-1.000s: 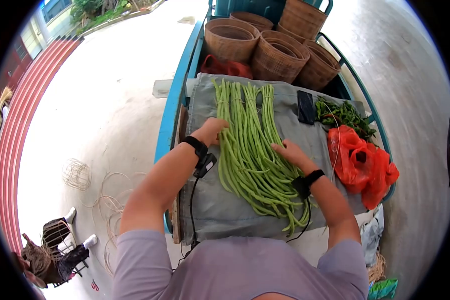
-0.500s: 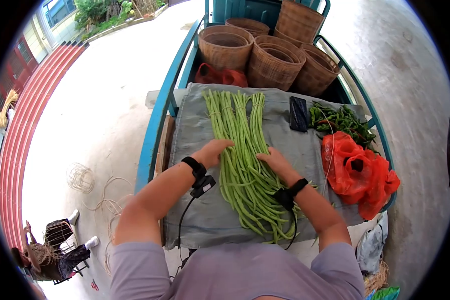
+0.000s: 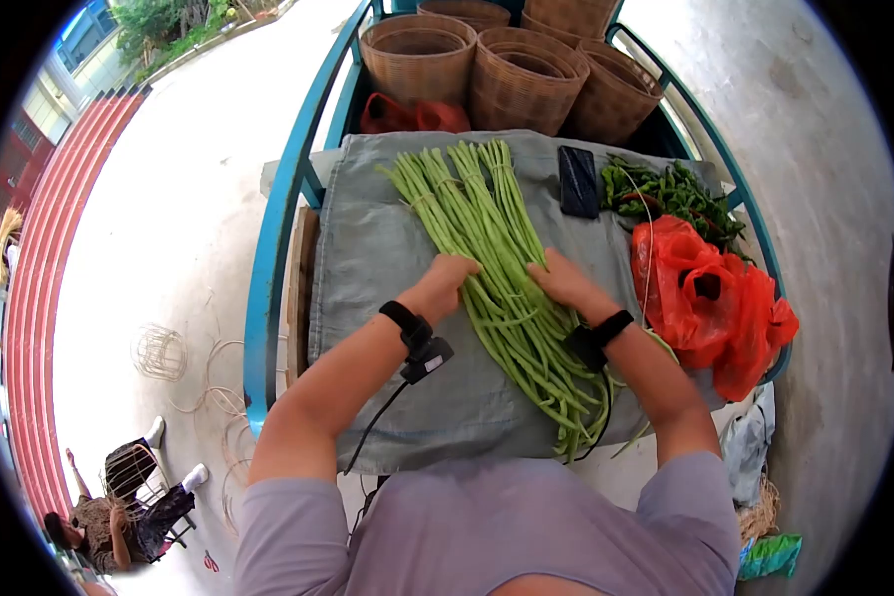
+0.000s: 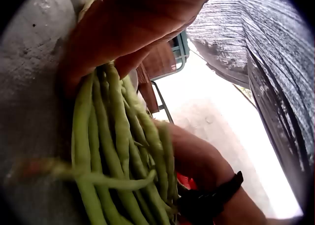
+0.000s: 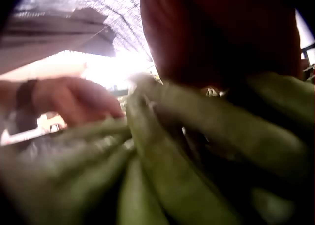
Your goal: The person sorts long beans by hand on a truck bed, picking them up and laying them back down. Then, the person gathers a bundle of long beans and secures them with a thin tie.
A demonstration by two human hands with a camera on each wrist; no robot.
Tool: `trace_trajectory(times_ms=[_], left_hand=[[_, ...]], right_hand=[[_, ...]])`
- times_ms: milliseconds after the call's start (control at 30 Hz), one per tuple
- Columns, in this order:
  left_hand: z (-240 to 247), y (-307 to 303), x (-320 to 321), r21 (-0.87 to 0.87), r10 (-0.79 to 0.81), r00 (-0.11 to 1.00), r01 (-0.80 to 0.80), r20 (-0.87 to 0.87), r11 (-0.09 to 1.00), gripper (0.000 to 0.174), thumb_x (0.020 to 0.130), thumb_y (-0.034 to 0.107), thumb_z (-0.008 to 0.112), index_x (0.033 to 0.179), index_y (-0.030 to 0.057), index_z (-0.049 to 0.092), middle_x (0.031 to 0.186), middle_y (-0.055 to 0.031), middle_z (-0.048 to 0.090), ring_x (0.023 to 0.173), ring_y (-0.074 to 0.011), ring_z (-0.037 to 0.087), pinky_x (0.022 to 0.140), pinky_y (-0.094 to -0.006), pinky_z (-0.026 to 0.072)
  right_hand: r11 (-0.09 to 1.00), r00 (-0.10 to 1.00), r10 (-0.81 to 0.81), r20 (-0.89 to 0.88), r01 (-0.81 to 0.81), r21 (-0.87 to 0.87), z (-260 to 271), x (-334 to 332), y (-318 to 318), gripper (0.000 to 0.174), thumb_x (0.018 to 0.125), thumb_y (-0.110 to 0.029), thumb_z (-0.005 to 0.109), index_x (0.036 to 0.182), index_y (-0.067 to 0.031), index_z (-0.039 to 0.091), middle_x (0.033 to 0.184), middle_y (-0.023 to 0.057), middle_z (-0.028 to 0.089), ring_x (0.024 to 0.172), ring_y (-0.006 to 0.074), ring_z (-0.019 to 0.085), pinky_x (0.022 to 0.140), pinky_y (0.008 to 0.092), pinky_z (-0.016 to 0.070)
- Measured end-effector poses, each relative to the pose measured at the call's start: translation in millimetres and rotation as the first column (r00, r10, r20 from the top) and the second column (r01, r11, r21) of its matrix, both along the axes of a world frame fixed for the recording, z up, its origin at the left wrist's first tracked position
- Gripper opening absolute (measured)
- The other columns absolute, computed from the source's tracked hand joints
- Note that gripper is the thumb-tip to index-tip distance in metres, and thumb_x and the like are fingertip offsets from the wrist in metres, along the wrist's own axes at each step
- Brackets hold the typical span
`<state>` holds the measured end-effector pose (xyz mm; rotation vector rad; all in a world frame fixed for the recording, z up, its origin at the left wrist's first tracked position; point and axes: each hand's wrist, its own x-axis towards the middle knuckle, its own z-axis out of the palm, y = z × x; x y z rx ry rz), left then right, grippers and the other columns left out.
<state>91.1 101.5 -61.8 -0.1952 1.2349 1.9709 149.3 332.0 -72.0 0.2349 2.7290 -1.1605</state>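
Several bundles of green long beans [image 3: 497,253] lie side by side on a grey cloth [image 3: 363,298], tied near their upper ends. At mid-length my left hand [image 3: 447,285] grips their left side. Across from it, my right hand [image 3: 573,285] holds the right side, with the thumb on top. In the left wrist view, the left hand [image 4: 133,28] curls over the beans [image 4: 113,136], its fingertips hidden. Blurred beans [image 5: 167,156] pass beneath the right hand [image 5: 221,33] in the right wrist view. The lower ends fan out toward my body.
A black phone [image 3: 578,182], green peppers [image 3: 680,204] and a red plastic bag [image 3: 680,298] lie to the right on the cloth. Woven baskets [image 3: 417,65] stand behind, inside blue rails [image 3: 273,258]. A seated person [image 3: 104,521] is at the lower left.
Both hands have come closer together around the beans. The bundles now slant more, tops toward the left, and the left hand has moved down along them.
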Motion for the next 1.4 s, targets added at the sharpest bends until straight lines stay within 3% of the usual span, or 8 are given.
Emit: trace_trajectory(times_ms=[133, 300, 433, 533, 600, 1100, 1367, 1400], left_hand=[[-64.9, -21.2, -26.4, -0.244, -0.323, 0.698, 0.214, -0.64, 0.946, 0.029, 0.086, 0.008, 0.055, 0.113, -0.0035, 0.056, 0.112, -0.0136, 0.06, 0.098, -0.0249, 0.058, 0.084, -0.0345, 0.0487], [65.9, -27.3, 2.4, -0.363, -0.076, 0.988, 0.023, -0.134, 0.932, 0.026, 0.087, 0.008, 0.055, 0.109, -0.0048, 0.058, 0.109, -0.0134, 0.06, 0.097, -0.0237, 0.058, 0.082, -0.0305, 0.047], [30.1, -76.2, -38.1, -0.588, -0.588, -0.025, 0.018, -0.809, 0.809, 0.025, 0.088, 0.008, 0.055, 0.11, -0.0053, 0.057, 0.107, -0.0118, 0.06, 0.099, -0.0213, 0.059, 0.083, -0.0301, 0.0478], [59.1, -77.1, -26.9, -0.446, -0.5, 0.4, 0.226, -0.768, 0.866, 0.026, 0.089, 0.009, 0.056, 0.112, -0.0036, 0.056, 0.107, -0.0112, 0.06, 0.1, -0.0216, 0.06, 0.085, -0.0324, 0.0489], [95.5, -68.9, -15.0, -0.228, -0.353, 0.925, 0.316, -0.143, 0.921, 0.029, 0.09, 0.012, 0.057, 0.115, -0.002, 0.054, 0.108, -0.0114, 0.06, 0.1, -0.0225, 0.061, 0.086, -0.0349, 0.0496], [29.5, -122.0, -112.0, -0.034, -0.169, 0.968, 0.165, -0.187, 0.986, 0.034, 0.086, 0.014, 0.06, 0.114, -0.0021, 0.05, 0.11, -0.0148, 0.055, 0.097, -0.0319, 0.06, 0.083, -0.0409, 0.0509], [-45.0, -105.8, -174.7, -0.635, -0.583, -0.463, -0.053, -0.668, 0.77, 0.041, 0.079, 0.019, 0.066, 0.115, 0.0047, 0.052, 0.095, -0.0053, 0.06, 0.096, -0.0268, 0.056, 0.079, -0.0417, 0.0464], [-51.2, -101.9, -167.6, -0.627, -0.591, -0.323, 0.011, -0.74, 0.779, 0.04, 0.081, 0.02, 0.065, 0.116, 0.0058, 0.053, 0.097, -0.004, 0.06, 0.098, -0.0253, 0.055, 0.08, -0.0416, 0.0462]], right_hand=[[0.986, 0.99, 0.002, -0.139, 0.021, 0.167, 4.1, 13.3, 9.2, 0.048, 0.089, -0.036, 0.055, 0.115, 0.0042, 0.051, 0.112, 0.0269, 0.056, 0.105, 0.0436, 0.052, 0.09, 0.0464, 0.0413], [0.934, 0.842, 0.257, -0.475, -0.091, 0.345, 89.0, 63.9, -11.8, 0.04, 0.082, -0.025, 0.062, 0.113, -0.0009, 0.055, 0.113, 0.0218, 0.056, 0.105, 0.0401, 0.053, 0.09, 0.045, 0.0424], [0.798, 0.765, 0.569, -0.301, -0.426, 0.426, 114.3, 125.7, -58.2, 0.045, 0.071, -0.018, 0.073, 0.113, -0.0076, 0.058, 0.119, 0.0127, 0.055, 0.116, 0.0309, 0.049, 0.1, 0.0455, 0.0355], [0.648, 0.679, 0.716, -0.163, -0.559, 0.518, 104.9, 168.0, -74.6, 0.037, 0.069, -0.021, 0.072, 0.104, -0.0124, 0.063, 0.118, 0.0079, 0.056, 0.117, 0.0277, 0.049, 0.103, 0.0504, 0.0299], [0.657, 0.697, 0.702, -0.144, -0.556, 0.509, 84.6, 187.5, -65.0, 0.031, 0.068, -0.023, 0.072, 0.097, -0.0144, 0.066, 0.116, 0.0047, 0.057, 0.118, 0.0262, 0.048, 0.105, 0.0534, 0.0255], [0.699, 0.824, 0.558, -0.095, -0.405, 0.589, 182.5, 161.9, -112.1, 0.026, 0.077, -0.025, 0.068, 0.1, -0.0129, 0.066, 0.096, 0.0056, 0.063, 0.103, 0.0249, 0.055, 0.094, 0.0428, 0.0393], [0.636, 0.809, 0.567, -0.154, -0.312, 0.706, 171.2, -2.2, -158.8, 0.017, 0.082, -0.022, 0.061, 0.093, -0.0096, 0.062, 0.082, 0.0096, 0.062, 0.083, 0.0315, 0.062, 0.069, 0.0427, 0.0475], [0.63, 0.821, 0.555, -0.138, -0.306, 0.714, 153.3, -31.8, -160.1, 0.015, 0.083, -0.02, 0.059, 0.093, -0.0093, 0.062, 0.085, 0.0105, 0.061, 0.084, 0.0323, 0.061, 0.07, 0.0432, 0.0477]])
